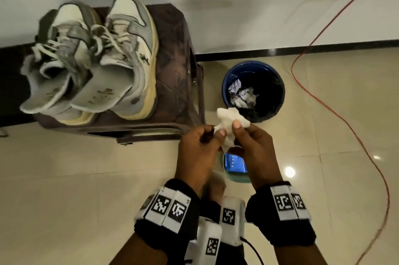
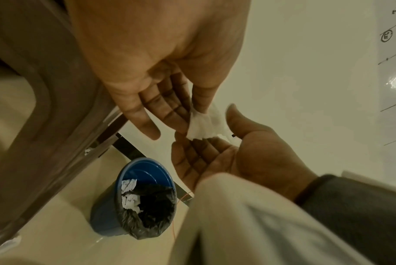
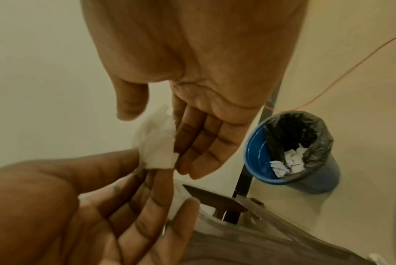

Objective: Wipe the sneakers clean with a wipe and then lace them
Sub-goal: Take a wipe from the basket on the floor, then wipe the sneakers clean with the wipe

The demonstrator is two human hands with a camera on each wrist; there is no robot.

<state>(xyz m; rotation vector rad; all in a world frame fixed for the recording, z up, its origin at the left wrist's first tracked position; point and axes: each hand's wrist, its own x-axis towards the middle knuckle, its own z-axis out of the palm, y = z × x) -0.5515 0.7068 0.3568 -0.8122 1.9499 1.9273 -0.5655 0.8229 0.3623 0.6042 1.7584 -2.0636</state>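
holding a crumpled white wipe [image 1: 228, 123] between them, the left hand [image 1: 197, 154] and right hand [image 1: 254, 152] meet low in the head view, just in front of the stool [image 1: 174, 66]. the left fingers [image 1: 222, 133] are grasping the wipe's near side between thumb and forefinger, and the right fingers [image 1: 237, 124] are pinching its far side the same way; the remaining digits of both hands hang loosely extended, as the wrist views show. in the left wrist view the wipe [image 2: 200, 125] fans out below the left thumb, with the right hand [image 2: 238, 154] palm-up beside it. in the right wrist view the wipe [image 3: 157, 143] sits between the right hand [image 3: 199, 89] above and the left hand [image 3: 79, 206] below. the sneakers [image 1: 90, 59], a grey and cream pair, stand side by side on the brown stool, toes toward the wall, their laces [image 1: 103, 35] loose and tangled across the tongues. the stool stands on the tiled floor [image 1: 86, 178] against the wall. to its right, just beyond the hands, a blue bin [image 1: 253, 89] with a black liner holds crumpled white scraps. a red cord [image 1: 323, 33] runs down the wall and curves over the floor on the right. below the hands, a small blue and teal packet [image 1: 235, 167] lies on the floor, partly hidden by them. both wrists carry black bands with printed marker tags.
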